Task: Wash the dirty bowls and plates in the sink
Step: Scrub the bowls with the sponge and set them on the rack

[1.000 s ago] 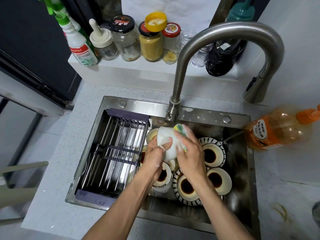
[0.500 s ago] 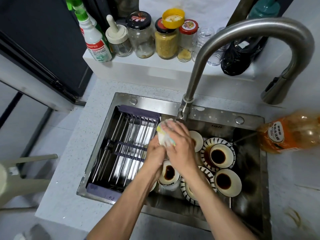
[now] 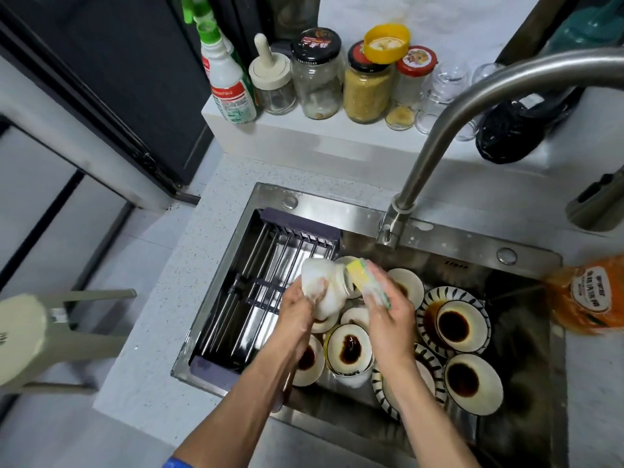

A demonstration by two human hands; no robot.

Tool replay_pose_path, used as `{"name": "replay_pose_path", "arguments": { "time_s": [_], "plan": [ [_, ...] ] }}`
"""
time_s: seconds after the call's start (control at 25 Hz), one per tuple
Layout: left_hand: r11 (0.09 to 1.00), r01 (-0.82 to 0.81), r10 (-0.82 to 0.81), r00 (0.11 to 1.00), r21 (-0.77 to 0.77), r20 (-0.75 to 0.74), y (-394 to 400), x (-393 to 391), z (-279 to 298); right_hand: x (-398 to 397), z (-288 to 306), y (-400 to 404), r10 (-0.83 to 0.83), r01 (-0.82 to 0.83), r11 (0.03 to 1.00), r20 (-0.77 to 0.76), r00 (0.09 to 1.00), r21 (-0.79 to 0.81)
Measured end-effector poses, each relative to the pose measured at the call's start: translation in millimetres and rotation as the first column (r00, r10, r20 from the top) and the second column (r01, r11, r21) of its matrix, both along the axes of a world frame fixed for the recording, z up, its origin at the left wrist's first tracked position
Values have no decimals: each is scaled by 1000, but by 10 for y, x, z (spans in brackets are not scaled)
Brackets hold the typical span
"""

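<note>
Above the sink [image 3: 526, 255], the left hand [image 3: 297, 312] grips a soapy white bowl [image 3: 326, 287], while the right hand [image 3: 388, 315] holds a yellow sponge [image 3: 363, 276] against its base. Sauce-stained bowls [image 3: 454, 325] lie below.

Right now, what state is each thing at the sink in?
White ceramic bowl: soapy, tipped on its side, gripped by left hand.
Yellow-green sponge: held by right hand against the bowl's base.
Cream bowls in the sink: upright, brown sauce inside, unwashed.
Steel faucet: no water visible.
Metal drying rack: no dishes on it.
</note>
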State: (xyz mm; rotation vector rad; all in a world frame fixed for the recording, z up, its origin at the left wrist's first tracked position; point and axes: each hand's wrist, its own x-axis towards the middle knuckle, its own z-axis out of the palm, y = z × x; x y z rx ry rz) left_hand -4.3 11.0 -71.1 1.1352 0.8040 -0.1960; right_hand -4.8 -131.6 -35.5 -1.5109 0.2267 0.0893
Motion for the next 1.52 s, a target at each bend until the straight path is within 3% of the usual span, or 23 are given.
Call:
{"name": "replay_pose_path", "arguments": {
  "time_s": [0.12,0.32,0.4,0.44,0.52,0.68,0.76,0.84,0.88,0.92,0.96,1.0,1.04,1.2,1.4,1.52],
  "plan": [
    [959,-145,159,987,-242,38,368,189,-350,-20,-245,-35,-58,91,985,-217,974,145],
    [929,-264,278,960,-259,21,850,614,-1049,-213,-877,-144,-185,260,958,-427,885,125],
    [911,-384,375,923,-154,-84,874,665,-1160,-278,-991,-143,-217,304,945,-462,860,122],
    [894,-447,437,886,-29,-155,851,672,-1143,-301,-1011,-136,-222,311,943,-479,849,114],
    [879,-447,475,855,167,-210,730,643,-945,-337,-1019,-141,-230,328,940,-538,811,92],
    [875,-236,278,960,422,-41,322,324,-389,-331,-983,-235,-219,303,952,-606,764,39],
    [851,-5,-9,1000,525,23,32,41,-227,-367,-1029,-363,-237,332,943,-653,719,23],
    [803,272,-322,947,530,2,-250,-267,-256,-424,-1076,-479,-290,392,920,-699,654,-15],
    [741,405,-443,894,536,-63,-370,-404,-347,-461,-1073,-550,-316,393,918,-706,634,-58],
    [617,537,-552,816,575,-169,-473,-504,-471,-501,-1096,-628,-342,376,920,-703,623,-115],
    [414,652,-634,708,635,-313,-547,-569,-617,-535,-1117,-697,-368,357,919,-698,615,-170],
    [225,733,-661,599,641,-453,-598,-610,-780,-571,-1139,-767,-384,343,917,-692,611,-206],
    [120,785,-641,529,608,-557,-634,-602,-895,-597,-1162,-830,-388,348,914,-692,609,-208],
    [131,860,-523,483,494,-702,-556,-340,-1262,-705,-1291,-950,-378,357,917,-672,637,-178],
    [-60,854,-530,411,517,-741,-625,-238,-1239,-841,-1365,-977,-316,373,925,-695,646,-73],
    [51,829,-558,486,557,-672,-667,-356,-1130,-848,-1279,-1002,-283,374,927,-675,682,-11]
  ]
}}
